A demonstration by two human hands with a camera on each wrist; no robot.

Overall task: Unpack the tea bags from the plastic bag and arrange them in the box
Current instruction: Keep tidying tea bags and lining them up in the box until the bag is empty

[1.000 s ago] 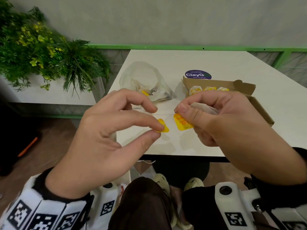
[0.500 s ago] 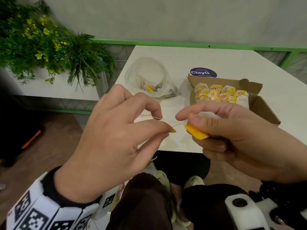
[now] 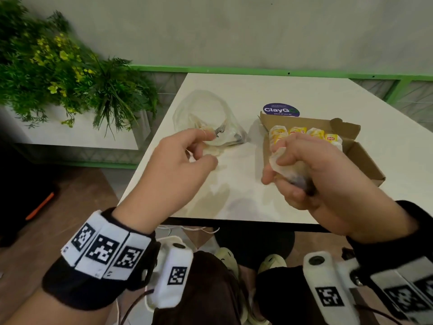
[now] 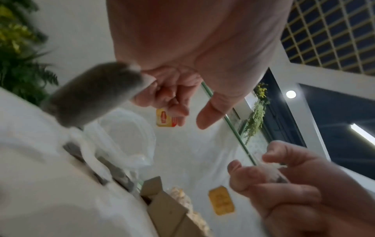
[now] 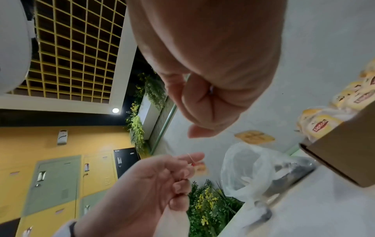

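Observation:
My left hand (image 3: 206, 148) hovers over the white table (image 3: 234, 198) beside the clear plastic bag (image 3: 210, 118). A thin string is wound on its index finger. In the left wrist view a grey tea bag (image 4: 95, 94) hangs from its curled fingers, with a yellow tag (image 4: 164, 117) by the fingertips. My right hand (image 3: 278, 165) grips a second white tea bag (image 3: 281, 160) at the near left corner of the cardboard box (image 3: 365, 160). That bag's yellow tag (image 5: 253, 137) dangles below. A row of tea bags (image 3: 297, 132) fills the far end of the box.
A few tea bags still lie inside the plastic bag. A purple round sticker (image 3: 280, 110) sits behind the box. Green plants (image 3: 70, 78) stand in a planter left of the table. The table's near edge is close under my wrists.
The two hands were close together, pinching yellow tags on a shared tangle of string. They have moved apart and forward, the left towards the plastic bag, the right towards the box.

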